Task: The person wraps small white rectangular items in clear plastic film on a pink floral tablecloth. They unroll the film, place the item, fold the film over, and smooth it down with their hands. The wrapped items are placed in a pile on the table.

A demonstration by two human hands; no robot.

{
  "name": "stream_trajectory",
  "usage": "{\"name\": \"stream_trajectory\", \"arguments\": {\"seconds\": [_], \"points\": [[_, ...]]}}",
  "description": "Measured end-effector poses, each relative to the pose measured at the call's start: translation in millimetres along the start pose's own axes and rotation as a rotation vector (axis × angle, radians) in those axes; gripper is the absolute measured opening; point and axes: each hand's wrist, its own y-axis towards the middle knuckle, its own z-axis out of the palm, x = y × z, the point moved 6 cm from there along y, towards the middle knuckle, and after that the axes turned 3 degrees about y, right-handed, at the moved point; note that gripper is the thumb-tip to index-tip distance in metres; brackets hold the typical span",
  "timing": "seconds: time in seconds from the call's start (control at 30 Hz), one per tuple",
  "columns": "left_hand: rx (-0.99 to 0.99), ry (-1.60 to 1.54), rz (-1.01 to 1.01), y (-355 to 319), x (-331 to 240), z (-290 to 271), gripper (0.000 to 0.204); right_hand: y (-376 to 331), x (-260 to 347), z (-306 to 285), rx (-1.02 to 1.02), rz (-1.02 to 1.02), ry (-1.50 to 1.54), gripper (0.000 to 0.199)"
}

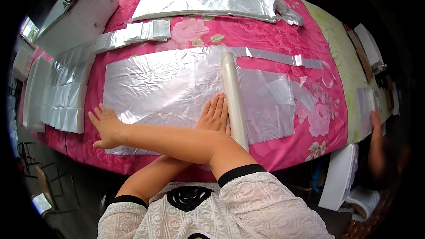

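My forearms cross in front of me. A stack of thin clear plastic carrier bags (159, 79) lies flat on the table, its handle end at the right. Across the stack stands a long pale roll of plastic film (234, 102). My left hand (214, 114) rests flat on the bags with fingers together, its edge close against the roll; I cannot tell if it presses it. At the left end of the bags is my right hand (107, 127), fingers spread, holding nothing. Right of the roll, a bag handle strip (283, 57) and loose film (270, 106) lie on the cloth.
Folded clear plastic packets (66, 93) stand in rows at the left, with a line of more packets (137, 33) behind. A thick pile of plastic bags (208, 0) lies at the back. A white box (79, 13) stands far left. At the right, another person's hand (375, 119) touches film.
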Motion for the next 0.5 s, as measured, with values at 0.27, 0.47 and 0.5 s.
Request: {"name": "stream_trajectory", "arguments": {"seconds": [0.27,0.47,0.5], "points": [[-0.211,0.116,0.009,-10.0,11.7,6.5,0.068,-121.8,39.2,-108.1,-0.207,-0.348,0.044,0.068],[-0.128,-0.188,0.018,-4.1,-4.2,-19.7,0.077,-305.7,-54.2,-178.5,-0.412,0.18,-0.427,0.051],[-0.15,-0.189,0.022,-5.6,-1.4,-20.8,0.077,-317.4,-60.4,-174.7,-0.359,0.193,-0.439,0.052]]}}
